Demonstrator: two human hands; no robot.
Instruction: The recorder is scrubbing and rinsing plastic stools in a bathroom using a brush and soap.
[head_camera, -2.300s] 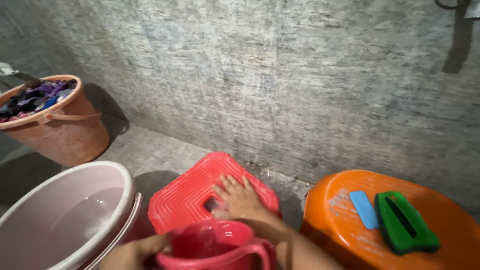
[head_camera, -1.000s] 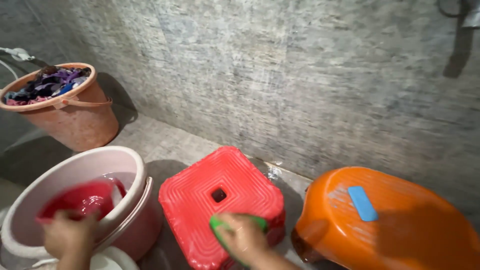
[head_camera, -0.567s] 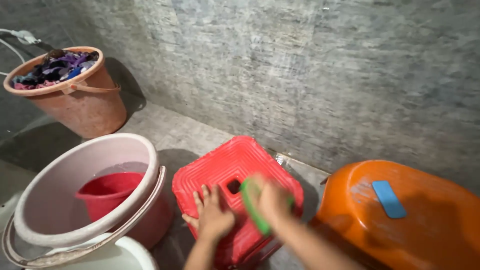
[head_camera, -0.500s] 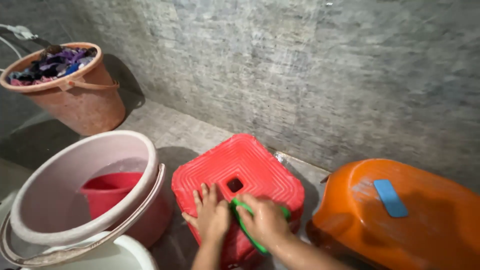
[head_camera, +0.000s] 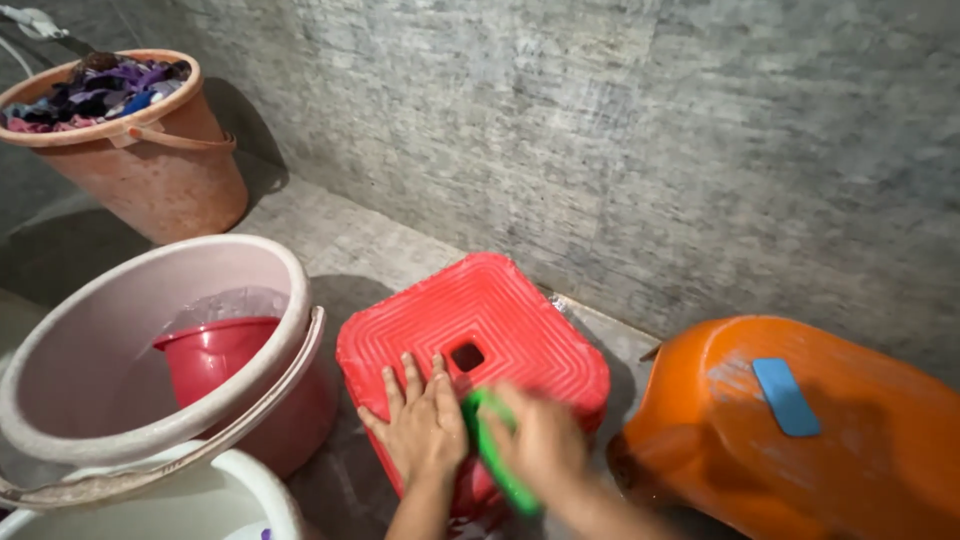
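A red plastic stool (head_camera: 500, 320) with a square hole in its top stands on the grey floor near the wall. My left hand (head_camera: 420, 425) lies flat on its near left side, fingers spread. My right hand (head_camera: 540, 445), blurred by motion, grips a green scrubbing brush (head_camera: 490, 450) pressed against the stool's near edge. A red mug (head_camera: 215, 355) floats in the water of the pink bucket (head_camera: 285, 290) to the left.
An orange tub (head_camera: 800, 440) lies upside down at the right with a blue soap bar (head_camera: 785, 397) on it. A terracotta bucket (head_camera: 150, 165) full of clothes stands at the back left. A white bucket rim (head_camera: 200, 485) shows at the bottom left.
The red mug went from my hands into the pink bucket. My right hand took the green brush from the orange tub and now moves it over the stool; my left hand came onto the stool.
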